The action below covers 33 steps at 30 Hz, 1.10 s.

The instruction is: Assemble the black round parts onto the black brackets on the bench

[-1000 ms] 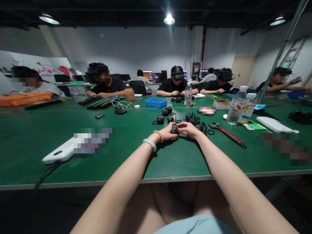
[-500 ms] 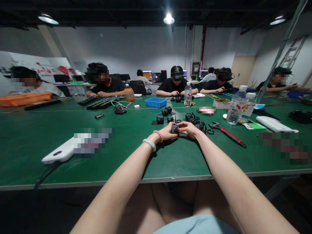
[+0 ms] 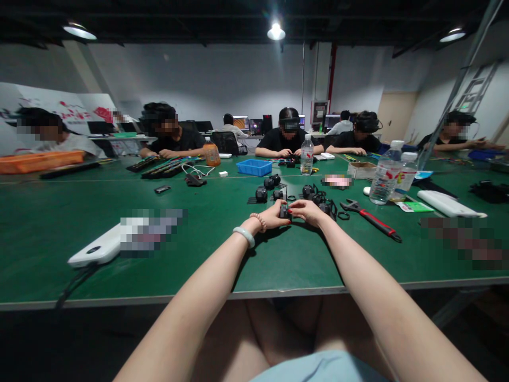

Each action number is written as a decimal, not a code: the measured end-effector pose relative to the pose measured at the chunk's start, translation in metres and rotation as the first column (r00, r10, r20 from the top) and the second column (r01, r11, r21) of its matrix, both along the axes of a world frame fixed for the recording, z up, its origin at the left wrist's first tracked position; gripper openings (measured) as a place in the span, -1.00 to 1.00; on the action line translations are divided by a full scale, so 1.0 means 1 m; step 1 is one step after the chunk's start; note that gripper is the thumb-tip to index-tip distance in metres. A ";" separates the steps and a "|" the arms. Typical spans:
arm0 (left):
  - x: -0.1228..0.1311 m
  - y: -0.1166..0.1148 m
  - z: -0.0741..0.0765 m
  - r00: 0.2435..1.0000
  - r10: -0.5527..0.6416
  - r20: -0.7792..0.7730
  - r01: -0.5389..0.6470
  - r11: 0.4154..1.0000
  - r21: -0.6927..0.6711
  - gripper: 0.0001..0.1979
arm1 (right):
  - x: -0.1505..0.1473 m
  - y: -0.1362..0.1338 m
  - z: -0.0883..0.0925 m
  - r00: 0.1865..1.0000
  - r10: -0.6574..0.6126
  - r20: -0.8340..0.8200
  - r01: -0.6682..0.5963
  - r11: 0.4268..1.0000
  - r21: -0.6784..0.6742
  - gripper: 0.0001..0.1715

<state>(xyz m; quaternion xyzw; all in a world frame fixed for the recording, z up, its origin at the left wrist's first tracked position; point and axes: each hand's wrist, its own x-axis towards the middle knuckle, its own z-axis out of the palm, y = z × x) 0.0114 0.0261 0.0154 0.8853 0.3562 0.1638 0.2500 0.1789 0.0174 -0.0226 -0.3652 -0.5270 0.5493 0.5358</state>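
Gripped between left hand [image 3: 273, 215] and right hand [image 3: 310, 212], the black part [image 3: 284, 211] is judged light, rigid, best pinched by its sides.

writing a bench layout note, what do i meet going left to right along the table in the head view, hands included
White device, orange drink bottle, left hand, small black part, right hand, red-handled wrench, second white device.

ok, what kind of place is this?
Looks like a small assembly workshop, though I can't be certain. Several people sit around a green table, small black parts and a red-handled wrench lie on it, and computer screens stand behind.
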 end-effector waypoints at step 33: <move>0.000 0.004 -0.004 0.999 0.011 0.031 -0.010 1.000 -0.030 -0.36 | 0.002 0.001 0.000 0.997 0.073 0.022 -0.075 0.991 0.111 -0.52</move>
